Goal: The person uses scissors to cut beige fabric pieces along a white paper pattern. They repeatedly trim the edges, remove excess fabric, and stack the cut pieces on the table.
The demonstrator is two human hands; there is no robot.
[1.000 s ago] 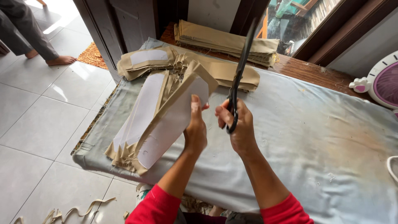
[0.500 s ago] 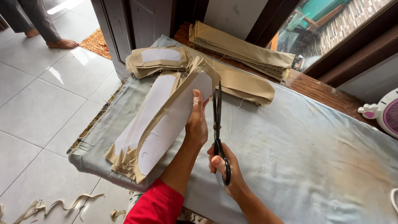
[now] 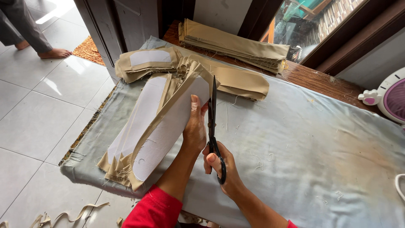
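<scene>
My left hand (image 3: 195,128) presses on the right edge of a stack of tan fabric pieces (image 3: 158,126) topped with a white lining, lying at the table's left side. My right hand (image 3: 219,166) grips the black handles of long black scissors (image 3: 213,114). The blades point away from me and run along the right edge of the stack, right beside my left thumb. Both sleeves are red.
A grey-blue cloth (image 3: 303,143) covers the table. More tan piles lie behind: one with a white piece (image 3: 147,61), a long strip (image 3: 242,82), a folded stack (image 3: 234,44). A fan (image 3: 390,95) stands right. Fabric scraps (image 3: 71,213) and a person's bare foot (image 3: 52,52) are on the tiled floor.
My right hand has brought the scissors down from upright in the air to lie along the stack's right edge. The view has shifted lower and closer.
</scene>
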